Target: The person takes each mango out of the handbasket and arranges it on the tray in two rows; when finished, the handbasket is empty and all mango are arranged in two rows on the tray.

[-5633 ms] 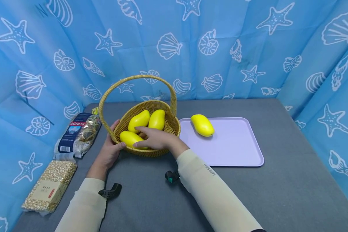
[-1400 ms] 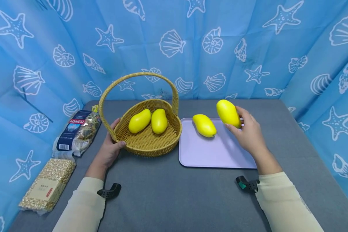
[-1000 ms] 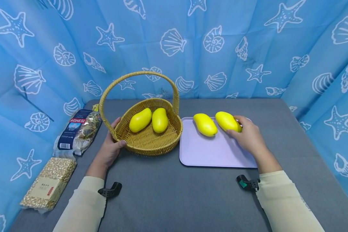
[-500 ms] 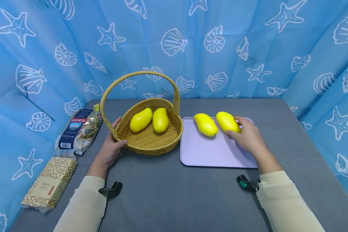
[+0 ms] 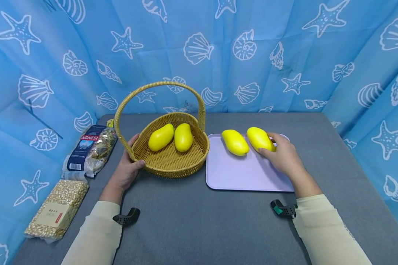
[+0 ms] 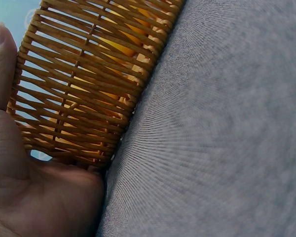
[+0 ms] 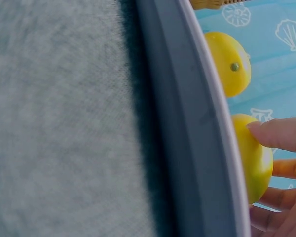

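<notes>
My left hand (image 5: 126,172) grips the left side of a woven basket (image 5: 174,162) with a tall arched handle, thumb over the rim. Two yellow mangoes lie inside, one mango (image 5: 161,137) on the left and another mango (image 5: 183,137) beside it. On the pale lilac tray (image 5: 243,180), my right hand (image 5: 284,155) holds a yellow mango (image 5: 259,138) from its right side, with thumb and fingers around it. A further mango (image 5: 235,142) rests just left of it on the tray. In the right wrist view, the tray's raised edge (image 7: 227,128) hides the lower part of both mangoes.
Along the table's left side lie a dark blue pasta bag (image 5: 87,147) and a vacuum-packed block of pale grains (image 5: 56,211). A blue shell-print curtain (image 5: 225,59) surrounds the grey table (image 5: 199,224). The basket stands close to the tray's left edge.
One mango has moved from the front of the basket to the tray in my right hand and was lowered onto it. My left hand has stayed at the basket. The last half second shows almost no motion.
</notes>
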A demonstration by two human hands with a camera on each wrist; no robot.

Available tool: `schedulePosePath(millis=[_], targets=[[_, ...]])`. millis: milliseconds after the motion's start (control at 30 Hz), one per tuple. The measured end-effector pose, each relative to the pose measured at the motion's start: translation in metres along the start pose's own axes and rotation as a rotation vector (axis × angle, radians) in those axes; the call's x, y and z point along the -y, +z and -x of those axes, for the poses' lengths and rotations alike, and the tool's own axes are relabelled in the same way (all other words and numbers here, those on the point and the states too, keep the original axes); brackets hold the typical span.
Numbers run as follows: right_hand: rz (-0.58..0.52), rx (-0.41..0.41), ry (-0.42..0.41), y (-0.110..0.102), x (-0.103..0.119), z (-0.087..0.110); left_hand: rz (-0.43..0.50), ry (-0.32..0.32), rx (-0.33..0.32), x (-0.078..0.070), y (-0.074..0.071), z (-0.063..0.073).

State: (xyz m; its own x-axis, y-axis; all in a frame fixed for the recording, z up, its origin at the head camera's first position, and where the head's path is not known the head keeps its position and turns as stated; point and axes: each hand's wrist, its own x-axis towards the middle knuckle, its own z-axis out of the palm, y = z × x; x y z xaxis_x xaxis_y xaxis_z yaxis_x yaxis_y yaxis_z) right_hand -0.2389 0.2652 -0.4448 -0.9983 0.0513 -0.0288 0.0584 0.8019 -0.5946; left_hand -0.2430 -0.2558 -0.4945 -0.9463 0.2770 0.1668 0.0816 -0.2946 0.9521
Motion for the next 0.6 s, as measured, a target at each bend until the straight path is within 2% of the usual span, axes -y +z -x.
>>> schedulePosePath(millis=[467, 600], targets=[[-0.001, -0.002, 0.004, -0.009, 0.003, 0.002, 0.01, 0.001, -0.001, -0.001, 0.001, 0.0], [-0.02, -0.01, -0.025, -0.015, 0.006, 0.005, 0.007, -0.001, -0.004, 0.0, 0.0, 0.0]])
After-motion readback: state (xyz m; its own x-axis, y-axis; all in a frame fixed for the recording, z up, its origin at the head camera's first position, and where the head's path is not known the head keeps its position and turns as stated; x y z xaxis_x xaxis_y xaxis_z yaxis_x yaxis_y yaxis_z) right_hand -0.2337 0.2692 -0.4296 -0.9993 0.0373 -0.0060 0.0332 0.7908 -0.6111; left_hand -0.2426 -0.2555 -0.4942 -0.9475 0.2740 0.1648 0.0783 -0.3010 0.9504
